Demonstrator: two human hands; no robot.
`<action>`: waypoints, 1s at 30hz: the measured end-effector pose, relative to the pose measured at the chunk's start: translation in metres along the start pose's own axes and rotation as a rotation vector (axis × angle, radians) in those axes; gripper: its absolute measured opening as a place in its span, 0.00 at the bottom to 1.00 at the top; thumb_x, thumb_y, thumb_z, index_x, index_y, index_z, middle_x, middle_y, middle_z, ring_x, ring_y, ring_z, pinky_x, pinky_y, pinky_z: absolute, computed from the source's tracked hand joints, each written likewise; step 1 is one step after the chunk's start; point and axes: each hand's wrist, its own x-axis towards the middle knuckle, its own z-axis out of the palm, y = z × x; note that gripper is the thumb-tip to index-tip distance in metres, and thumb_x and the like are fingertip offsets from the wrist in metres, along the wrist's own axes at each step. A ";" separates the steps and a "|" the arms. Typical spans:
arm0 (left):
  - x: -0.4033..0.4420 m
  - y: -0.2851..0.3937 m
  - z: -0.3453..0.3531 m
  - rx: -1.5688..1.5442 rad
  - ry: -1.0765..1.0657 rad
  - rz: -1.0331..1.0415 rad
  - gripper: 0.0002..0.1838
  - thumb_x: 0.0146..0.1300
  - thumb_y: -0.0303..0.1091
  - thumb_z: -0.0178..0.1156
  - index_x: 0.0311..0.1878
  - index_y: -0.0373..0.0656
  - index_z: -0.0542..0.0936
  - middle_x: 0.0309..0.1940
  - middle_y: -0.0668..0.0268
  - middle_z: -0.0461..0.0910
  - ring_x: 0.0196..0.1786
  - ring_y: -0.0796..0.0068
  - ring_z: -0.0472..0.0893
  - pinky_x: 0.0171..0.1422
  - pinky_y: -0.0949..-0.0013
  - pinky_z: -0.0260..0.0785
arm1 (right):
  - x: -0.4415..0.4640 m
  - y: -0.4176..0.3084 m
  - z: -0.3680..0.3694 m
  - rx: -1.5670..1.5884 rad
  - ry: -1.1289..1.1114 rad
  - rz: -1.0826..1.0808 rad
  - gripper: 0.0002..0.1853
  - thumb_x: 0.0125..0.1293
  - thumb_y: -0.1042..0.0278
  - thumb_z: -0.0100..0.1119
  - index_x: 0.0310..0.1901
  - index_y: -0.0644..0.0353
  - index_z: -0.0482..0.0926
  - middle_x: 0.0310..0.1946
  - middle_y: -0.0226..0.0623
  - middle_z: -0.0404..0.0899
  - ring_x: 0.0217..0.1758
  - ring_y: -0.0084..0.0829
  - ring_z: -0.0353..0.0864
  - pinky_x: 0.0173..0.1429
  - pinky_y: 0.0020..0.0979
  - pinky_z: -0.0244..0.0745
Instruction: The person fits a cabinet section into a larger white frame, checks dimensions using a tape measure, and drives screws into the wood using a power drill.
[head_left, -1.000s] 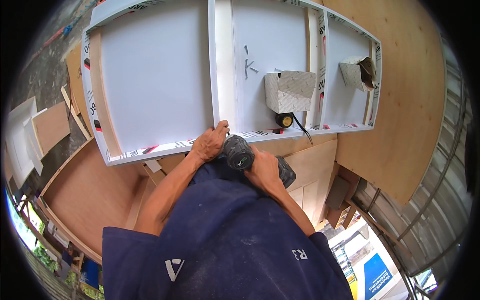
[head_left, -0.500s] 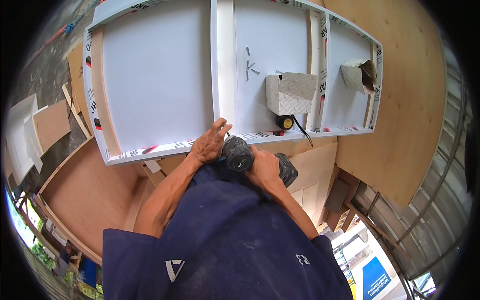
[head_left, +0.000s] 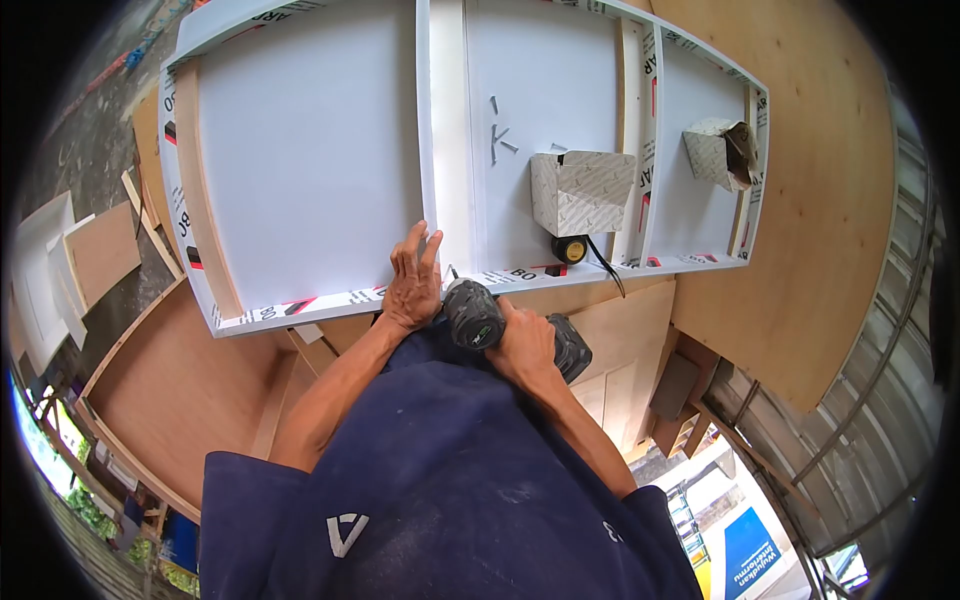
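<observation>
My right hand (head_left: 524,345) is wrapped round the grip of a black cordless drill (head_left: 474,314). From the drill's front a thin dark tip points at the near rim of a white-lined frame (head_left: 340,305), close to the foot of its divider (head_left: 425,130). Whether that tip is a bare bit or carries a screw, I cannot tell. My left hand (head_left: 411,285) rests on the near rim to the left of the drill, fingers stretched out, fingertips against the divider. Several loose screws (head_left: 497,140) lie on the panel inside the middle compartment.
A patterned cardboard box (head_left: 583,192) and a tape measure (head_left: 570,249) sit in the middle compartment. An opened box (head_left: 718,155) stands in the right one. Beyond lies a large plywood sheet (head_left: 800,250). A wooden cabinet shell (head_left: 190,370) is at lower left.
My left hand's fingers, bent beside the drill's tip before, have straightened and moved left onto the divider. The drill has shifted slightly downward in view, still in my right hand.
</observation>
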 end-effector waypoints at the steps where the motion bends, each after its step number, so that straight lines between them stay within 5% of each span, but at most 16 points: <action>1: 0.000 -0.001 0.000 -0.011 -0.019 -0.002 0.41 0.54 0.17 0.59 0.72 0.44 0.57 0.68 0.47 0.56 0.68 0.47 0.63 0.70 0.52 0.57 | 0.000 0.000 0.000 -0.010 -0.003 -0.007 0.22 0.48 0.67 0.68 0.47 0.61 0.76 0.36 0.51 0.82 0.39 0.53 0.84 0.42 0.50 0.78; 30: 0.003 -0.001 -0.001 -0.015 -0.086 0.067 0.42 0.48 0.13 0.59 0.69 0.47 0.61 0.67 0.51 0.58 0.69 0.48 0.61 0.71 0.57 0.66 | 0.018 0.005 0.014 -0.065 -0.019 -0.010 0.25 0.50 0.58 0.69 0.47 0.61 0.75 0.36 0.51 0.81 0.37 0.52 0.84 0.40 0.49 0.78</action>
